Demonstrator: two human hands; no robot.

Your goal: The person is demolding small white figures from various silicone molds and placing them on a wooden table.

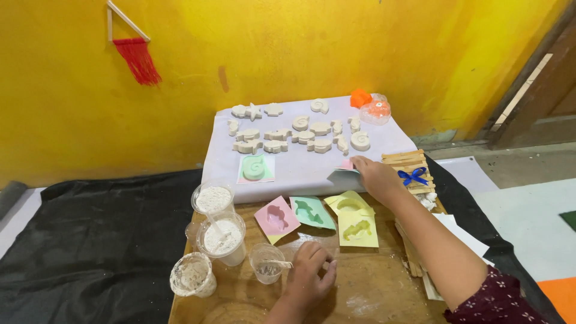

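My right hand reaches forward and grips a pale blue mould at the near edge of the white sheet. My left hand rests palm down on the wooden board, fingers spread, next to a small clear cup with a stick in it. Between the hands lie a pink mould, a teal mould and two yellow moulds. On the sheet sits a green mould with a spiral cast.
Several white plaster casts dry in rows on the sheet, with orange moulds behind. Plastic cups of white powder and paste stand at the board's left. Wooden sticks with a blue bow lie right. Black plastic covers the floor below a yellow wall.
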